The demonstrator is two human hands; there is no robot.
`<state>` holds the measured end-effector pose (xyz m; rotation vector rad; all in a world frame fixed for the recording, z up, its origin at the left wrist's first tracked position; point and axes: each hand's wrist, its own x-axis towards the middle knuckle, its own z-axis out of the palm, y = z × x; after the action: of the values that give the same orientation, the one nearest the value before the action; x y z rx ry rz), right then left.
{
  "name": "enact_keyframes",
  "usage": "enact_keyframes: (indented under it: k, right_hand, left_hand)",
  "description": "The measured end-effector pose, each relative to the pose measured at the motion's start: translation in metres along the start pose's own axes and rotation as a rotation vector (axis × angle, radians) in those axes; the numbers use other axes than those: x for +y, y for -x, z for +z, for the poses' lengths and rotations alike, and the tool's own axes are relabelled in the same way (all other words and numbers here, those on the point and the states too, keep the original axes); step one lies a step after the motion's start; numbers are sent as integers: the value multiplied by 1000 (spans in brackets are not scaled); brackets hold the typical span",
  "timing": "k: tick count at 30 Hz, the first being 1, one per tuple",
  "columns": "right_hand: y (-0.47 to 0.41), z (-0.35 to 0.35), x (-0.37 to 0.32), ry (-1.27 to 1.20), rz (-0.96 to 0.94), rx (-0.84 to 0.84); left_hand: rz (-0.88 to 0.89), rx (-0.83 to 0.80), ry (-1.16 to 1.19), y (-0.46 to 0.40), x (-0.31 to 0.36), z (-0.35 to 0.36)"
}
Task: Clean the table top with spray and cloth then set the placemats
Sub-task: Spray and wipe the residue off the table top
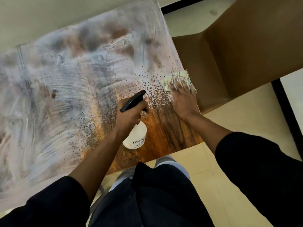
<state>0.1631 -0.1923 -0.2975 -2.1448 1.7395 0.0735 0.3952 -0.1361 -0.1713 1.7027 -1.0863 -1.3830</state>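
Observation:
A glossy wooden table top (68, 89) fills the left and centre, streaked with wiping smears. Fine spray droplets (152, 89) speckle its right part. My left hand (129, 115) grips the neck of a white spray bottle (136, 136) with a black trigger head, its nozzle aimed toward the droplets. My right hand (182, 97) presses flat, fingers spread, on a pale checked cloth (180, 76) at the table's right edge. No placemats are in view.
A brown chair or bench (237, 51) stands right beside the table's right edge. Cream floor tiles (242, 122) lie to the right and in front. My legs stand at the table's near edge.

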Motion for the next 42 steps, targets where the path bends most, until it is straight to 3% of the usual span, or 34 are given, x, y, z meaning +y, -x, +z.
enact_keyframes:
  k: [4,12,25,31,33,37,40,42]
  right_hand:
    - [17,4,-8,-12,17,13]
    - [134,37,-10,19,74,27]
    - [-24,-12,-10,-76,-36,-3]
    - [20,1,-29,-65,16,-28]
    - [57,16,-44,-59,-49,-48]
    - [106,45,-56,42,-371,-172]
    - [78,34,-38,65,-516,-202]
    - [44,20,-25,74,-498,-188]
  left_hand:
    - [1,10,17,-3,0,2]
    - [-58,3,78,-2,-3,10]
    - [5,19,107,9,8,2]
    - [0,18,123,17,16,-3]
    - [-19,31,144,19,17,-3]
    - [-15,54,175,20,17,-4]
    - [-18,84,172,21,19,-6]
    - [-32,111,169,23,18,-10]
